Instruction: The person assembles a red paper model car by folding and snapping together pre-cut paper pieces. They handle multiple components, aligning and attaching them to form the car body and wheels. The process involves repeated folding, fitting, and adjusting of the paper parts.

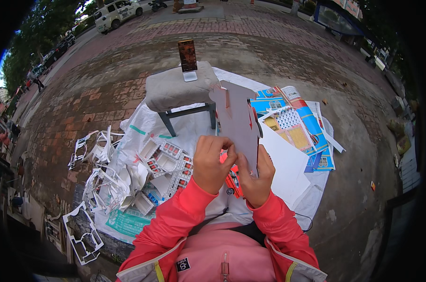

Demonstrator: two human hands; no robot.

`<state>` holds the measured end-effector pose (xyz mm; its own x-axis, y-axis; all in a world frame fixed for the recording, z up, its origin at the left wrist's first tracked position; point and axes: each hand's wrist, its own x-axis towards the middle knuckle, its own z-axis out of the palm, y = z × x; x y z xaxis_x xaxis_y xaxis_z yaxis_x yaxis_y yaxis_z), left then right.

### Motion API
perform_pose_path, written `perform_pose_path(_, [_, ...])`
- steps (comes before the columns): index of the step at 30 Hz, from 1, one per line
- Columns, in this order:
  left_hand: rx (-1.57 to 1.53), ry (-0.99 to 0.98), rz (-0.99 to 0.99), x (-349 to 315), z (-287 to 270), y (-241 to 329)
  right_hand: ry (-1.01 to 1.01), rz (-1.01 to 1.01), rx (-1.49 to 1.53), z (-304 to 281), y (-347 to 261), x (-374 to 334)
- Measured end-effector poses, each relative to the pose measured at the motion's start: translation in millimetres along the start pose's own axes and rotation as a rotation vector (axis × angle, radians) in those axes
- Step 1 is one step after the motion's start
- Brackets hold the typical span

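A flat grey board piece with a cut, stepped outline stands upright in front of me, its grey face toward me. My right hand grips its lower end, the thumb flat on the near face and the fingers behind. My left hand is closed in a pinch at the board's lower left edge. Whether a small flap is between those fingertips is hidden. A narrow slot with a reddish edge shows near the top. Behind and below the hands lies a red toy car, partly covered.
A phone on a stand sits on a cloth-covered stool ahead. White cut-out scraps and printed card building parts lie to the left. On the right are blue printed sheets and a white sheet, on white sacking.
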<state>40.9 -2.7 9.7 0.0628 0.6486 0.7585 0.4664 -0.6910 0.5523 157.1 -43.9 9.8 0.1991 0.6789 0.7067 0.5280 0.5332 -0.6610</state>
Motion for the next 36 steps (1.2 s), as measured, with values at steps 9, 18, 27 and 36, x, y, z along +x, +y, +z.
perform_pose_path(9, [-0.049, -0.031, 0.064, -2, -4, 11, 0.059, 0.013, 0.026, -3, -2, 0])
perform_pose_path(18, [-0.162, -0.062, -0.085, -1, -7, 20, 0.075, 0.005, -0.005, -4, -3, -1])
perform_pose_path(27, [-0.236, -0.173, -0.254, 9, -20, 5, -0.04, 0.553, 0.517, -16, 5, 10])
perform_pose_path(36, [-0.296, -0.227, -0.372, 9, -21, 3, -0.049, 0.601, 0.549, -17, 2, 11])
